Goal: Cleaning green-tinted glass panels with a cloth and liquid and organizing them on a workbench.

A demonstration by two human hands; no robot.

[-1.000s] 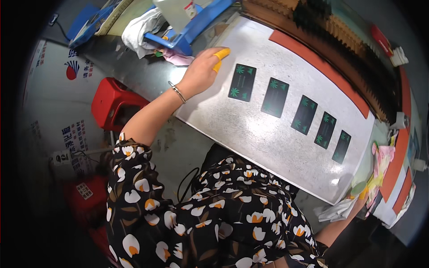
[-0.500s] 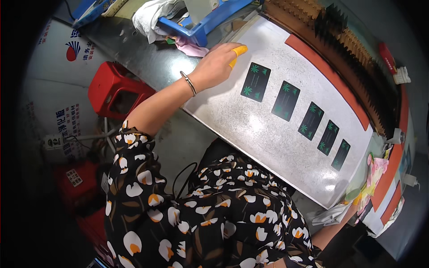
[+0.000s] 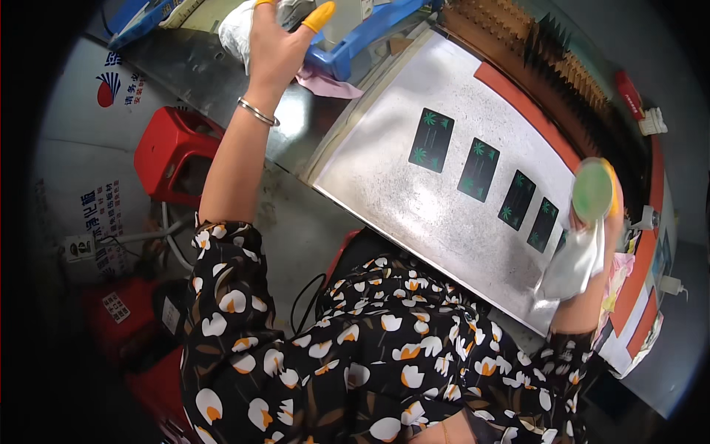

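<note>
Several black cards with green leaf prints (image 3: 431,140) lie in a slanting row on the white board (image 3: 370,159). The card at the right end is mostly hidden behind my right hand. My left hand (image 3: 275,55), with yellow finger cots, is over the white cloth (image 3: 235,33) beside the blue basket (image 3: 344,55); its thumb and forefinger are spread, and its other fingers are hard to see. Above the board's right edge, my right hand (image 3: 615,196) grips a round, pale green disc (image 3: 593,191). A white cloth (image 3: 573,266) hangs below the disc from the same hand.
Brown slotted racks (image 3: 503,33) holding dark pieces run along the board's far side, behind an orange-red strip (image 3: 518,107). A pink cloth (image 3: 329,85) lies by the basket. On the left stands a red stool (image 3: 174,152). A red box (image 3: 629,95) sits far right.
My left hand has left the board's upper left corner and moved up-left to the basket. My right hand has risen from the lower right over the board's edge, carrying the green disc and white cloth.
</note>
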